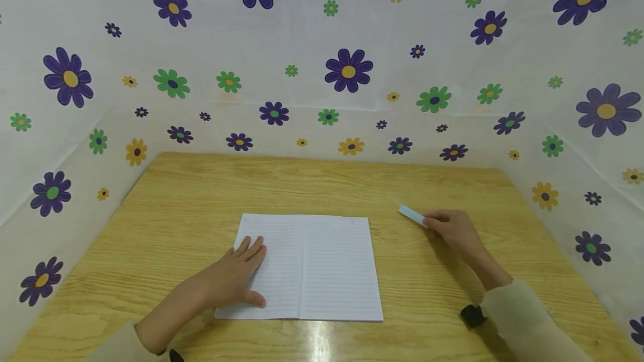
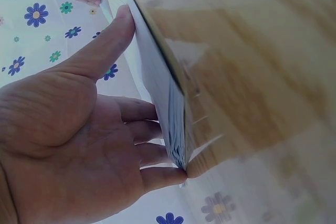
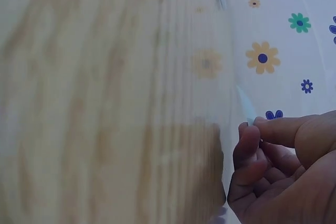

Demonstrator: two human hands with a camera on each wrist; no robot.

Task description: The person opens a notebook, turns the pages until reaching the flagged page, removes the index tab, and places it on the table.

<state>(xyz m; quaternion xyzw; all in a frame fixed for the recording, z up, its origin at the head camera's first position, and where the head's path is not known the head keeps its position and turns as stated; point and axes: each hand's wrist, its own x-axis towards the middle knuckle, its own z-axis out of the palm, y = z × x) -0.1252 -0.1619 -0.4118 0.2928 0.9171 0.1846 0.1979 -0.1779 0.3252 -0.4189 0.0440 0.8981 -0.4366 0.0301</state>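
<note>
An open notebook [image 1: 342, 267] with lined white pages lies in the middle of the table in the head view. My left hand [image 1: 231, 278] rests on its left page, fingers spread and straight. From the left wrist view, the palm and fingers of the left hand [image 2: 79, 135] show against the edge of the notebook's stacked pages [image 2: 170, 114]. Right of the notebook, my right hand [image 1: 455, 232] pinches one end of a slim pale-blue strip [image 1: 412, 215] between thumb and fingers. The strip [image 3: 244, 103] shows its free end pointing away from the right hand [image 3: 283, 166] in the right wrist view.
The wooden table [image 1: 322, 183] spreads around the notebook. White sheeting with printed flowers [image 1: 302, 32] stands at the back and both sides. A small black object [image 1: 473, 315] sits at the right sleeve [image 1: 528, 323].
</note>
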